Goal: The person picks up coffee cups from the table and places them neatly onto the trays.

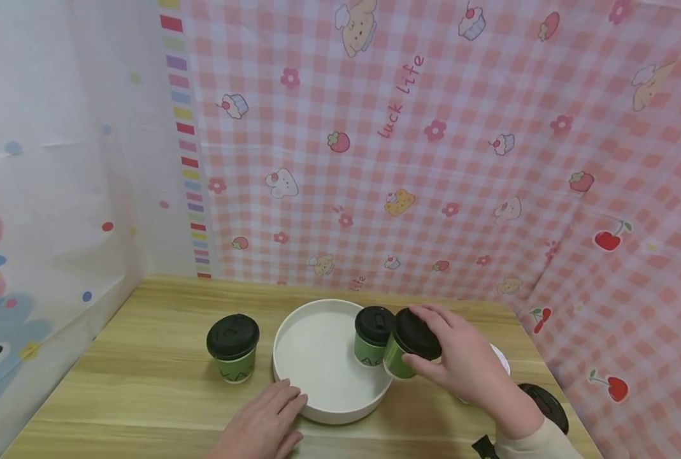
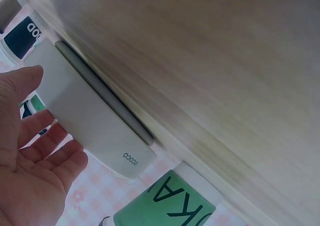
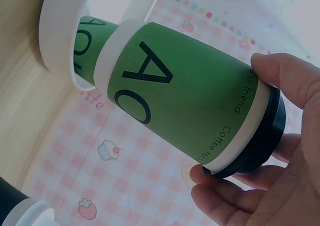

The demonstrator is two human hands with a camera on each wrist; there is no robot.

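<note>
My right hand (image 1: 460,357) grips a green paper coffee cup (image 1: 400,357) near its black lid (image 3: 270,136), fingers and thumb around the top. The cup is tilted, at the right rim of a round white tray (image 1: 317,357). Inside the tray, at its right side, stands another green coffee cup (image 1: 370,352) with a black lid. Fairly straight fingers of my left hand (image 1: 262,424) touch the tray's front-left side; its wall (image 2: 95,111) is close to the thumb in the left wrist view. Left of the tray stands a third green coffee cup (image 1: 237,366).
Behind my right arm, at the table's right side, are a partly hidden white-rimmed thing (image 1: 499,360) and a black lid (image 1: 546,408). A dark cup (image 2: 22,36) shows in the left wrist view. A pink checked cloth (image 1: 374,159) hangs behind the wooden table (image 1: 162,357).
</note>
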